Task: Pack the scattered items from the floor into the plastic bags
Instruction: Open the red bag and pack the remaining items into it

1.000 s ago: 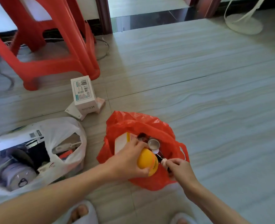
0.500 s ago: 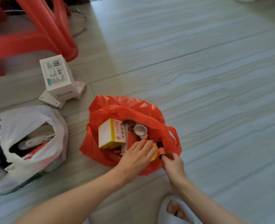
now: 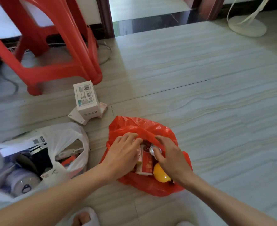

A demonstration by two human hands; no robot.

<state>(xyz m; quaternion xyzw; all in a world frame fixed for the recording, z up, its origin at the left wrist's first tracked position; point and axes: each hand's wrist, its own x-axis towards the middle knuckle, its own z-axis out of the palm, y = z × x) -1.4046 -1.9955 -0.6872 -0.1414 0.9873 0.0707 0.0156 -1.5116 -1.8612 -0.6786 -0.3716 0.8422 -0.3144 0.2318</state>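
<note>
1. On the tiled floor (image 3: 207,111), directly in front of the person, the red plastic bag (image 3: 150,186) lies with its mouth open; both hands are at the far rim.
2. The left hand (image 3: 123,157) is curled over the left part of the rim, its fingertips pressed into the film. Whether the film is actually pinched cannot be told.
3. The right hand (image 3: 170,155) is laid over the right part of the rim, fingers half bent; a small silver cap (image 3: 153,150) shows just under its thumb. A firm hold cannot be confirmed.
4. Inside the bag, a red-and-white carton (image 3: 146,165) and a yellow round object (image 3: 160,174) are seen, packed side by side.
5. The step in hand is judged to be the gathering of the rim over the contents. The film is best taken up in a full pinch on each side and drawn toward the body, so that the round object is not rolled out.
6. The white box (image 3: 85,98) beside the red stool (image 3: 56,46) is not yet packed; the white plastic bag (image 3: 66,141), already loaded, lies to the left.
</note>
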